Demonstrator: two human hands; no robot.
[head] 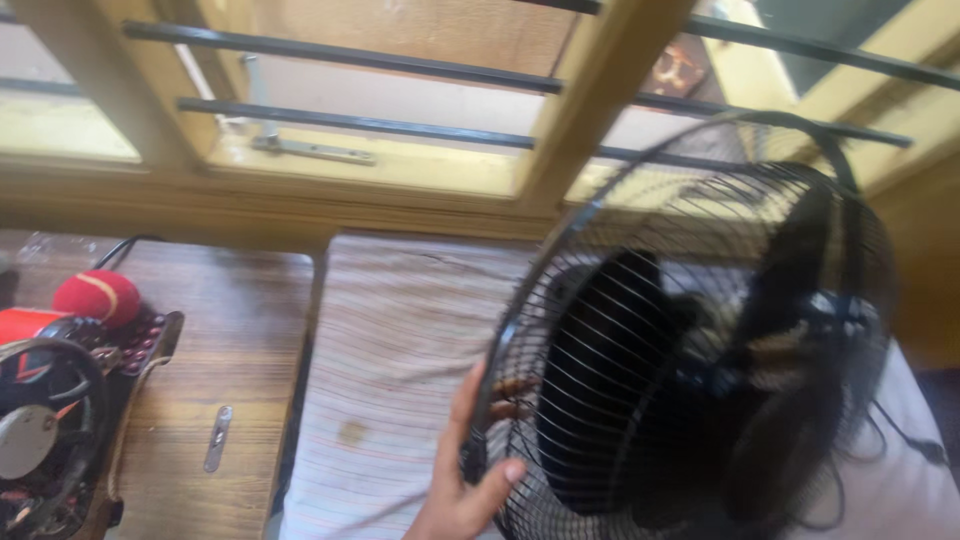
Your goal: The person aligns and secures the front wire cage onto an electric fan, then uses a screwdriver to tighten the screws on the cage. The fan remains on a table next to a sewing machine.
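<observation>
A black fan (700, 350) with a round wire cage stands tilted on a surface covered by a pale striped cloth (400, 340). Dark blades and the motor hub show through the wires. My left hand (465, 470) grips the cage's lower left rim. Its fingers curl through the wires and the thumb presses on the near side. My right hand does not appear. The fan's black cord (905, 435) trails off at the right.
A yellow-framed window with dark horizontal bars (350, 125) runs along the back. At the left is a wooden table (240, 350) with a red ball (98, 295), a dark machine with wires (45, 420) and a small metal piece (217, 438).
</observation>
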